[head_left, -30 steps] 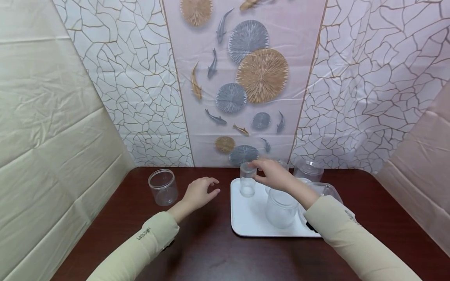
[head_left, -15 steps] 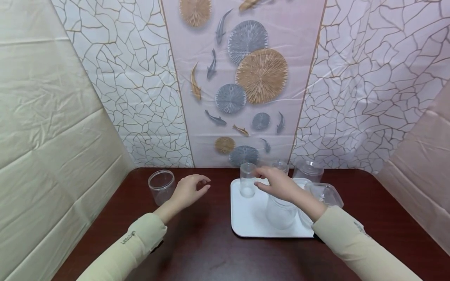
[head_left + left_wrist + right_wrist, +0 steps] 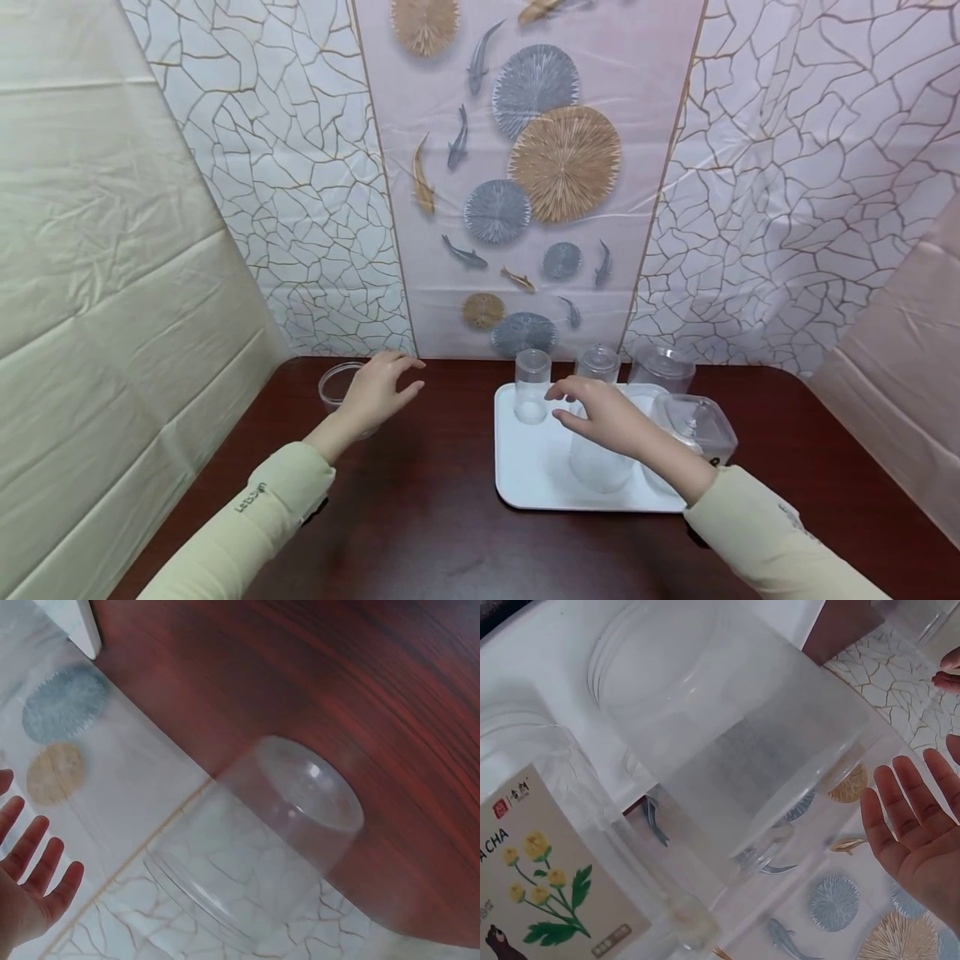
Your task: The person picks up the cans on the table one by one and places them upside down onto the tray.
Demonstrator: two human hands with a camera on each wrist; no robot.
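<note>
My left hand (image 3: pixel 375 387) hovers just right of a clear round jar (image 3: pixel 247 847), fingers relaxed and holding nothing. In the head view that hand covers part of the jar, which stands with its rim up on the table's left side. My right hand (image 3: pixel 600 414) is above the white tray (image 3: pixel 528 471), also holding nothing. Beside its fingertips, to the left, a tall narrow clear container (image 3: pixel 532 392) stands on the tray. A wider clear jar (image 3: pixel 602 468) stands beneath the right hand, partly hidden by it. In the right wrist view, the fingers (image 3: pixel 919 802) are spread loosely, apart from the jars.
A squarish clear container (image 3: pixel 705 419) stands at the tray's right. Further clear containers (image 3: pixel 597 360) (image 3: pixel 665 367) stand toward the back. One container carries a label with yellow flowers (image 3: pixel 547 877). Dark wood table (image 3: pixel 420 533); patterned cloth hangs behind.
My left hand has moved left and slightly up, now overlapping the left jar. The right hand has drawn back from the tall narrow container, toward me and to the right.
</note>
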